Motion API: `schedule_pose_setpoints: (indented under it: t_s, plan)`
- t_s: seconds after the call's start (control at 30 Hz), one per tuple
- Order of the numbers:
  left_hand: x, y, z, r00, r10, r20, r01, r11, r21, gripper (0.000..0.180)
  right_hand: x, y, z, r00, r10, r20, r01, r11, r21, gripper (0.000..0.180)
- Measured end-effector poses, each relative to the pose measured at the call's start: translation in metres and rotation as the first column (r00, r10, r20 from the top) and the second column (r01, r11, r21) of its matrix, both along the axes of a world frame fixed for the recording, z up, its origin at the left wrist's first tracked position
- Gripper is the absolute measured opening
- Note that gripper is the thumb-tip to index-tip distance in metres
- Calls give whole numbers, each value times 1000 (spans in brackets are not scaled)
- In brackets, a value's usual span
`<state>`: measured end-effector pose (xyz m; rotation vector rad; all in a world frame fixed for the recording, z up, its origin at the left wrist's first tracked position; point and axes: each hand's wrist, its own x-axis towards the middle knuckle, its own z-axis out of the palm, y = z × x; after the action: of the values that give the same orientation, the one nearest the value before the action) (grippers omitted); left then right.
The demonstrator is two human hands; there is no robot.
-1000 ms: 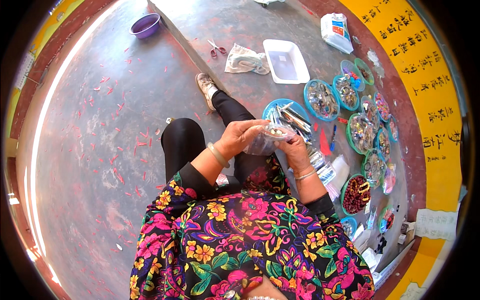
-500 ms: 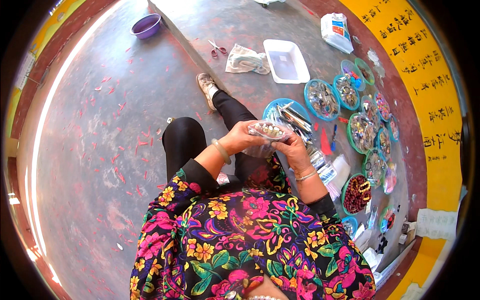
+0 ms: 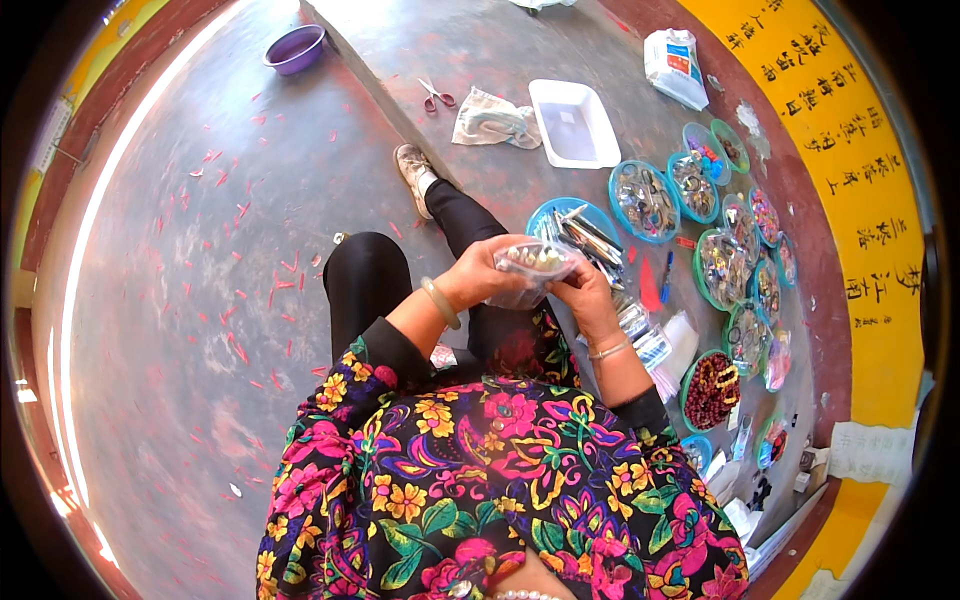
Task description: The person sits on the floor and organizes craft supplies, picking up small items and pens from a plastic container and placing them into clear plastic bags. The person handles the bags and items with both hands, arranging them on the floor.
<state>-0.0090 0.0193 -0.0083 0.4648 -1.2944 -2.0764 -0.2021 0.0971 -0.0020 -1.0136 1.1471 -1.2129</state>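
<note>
Clear, flexible plastic bag [image 3: 515,293] with small pale pieces [image 3: 538,258] showing through its upper part is held up between both hands, in front of the person's outstretched leg. The left hand [image 3: 476,275] has its grip closed on the bag's left side; the right hand [image 3: 584,295] pinches the right edge in a narrow grip. Just beyond lies a round blue basket [image 3: 546,208] of long pens. Farther off on the grey floor [image 3: 190,300] rest a white rectangular plastic tray [image 3: 578,147], a crumpled pale cloth [image 3: 492,120] and red-handled scissors [image 3: 436,101].
</note>
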Motion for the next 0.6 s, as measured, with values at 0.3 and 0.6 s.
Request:
schedule_pose_setpoints:
  t_s: [0.3, 0.6]
  plan:
    - [3, 5, 14, 999, -33, -27, 34, 998, 56, 44, -10, 12, 17, 995, 60, -85, -67, 995, -74, 36]
    - [1, 11, 7, 987, -150, 55, 143, 983, 114, 45, 9, 8, 46, 997, 1, -71, -16, 976, -216, 53]
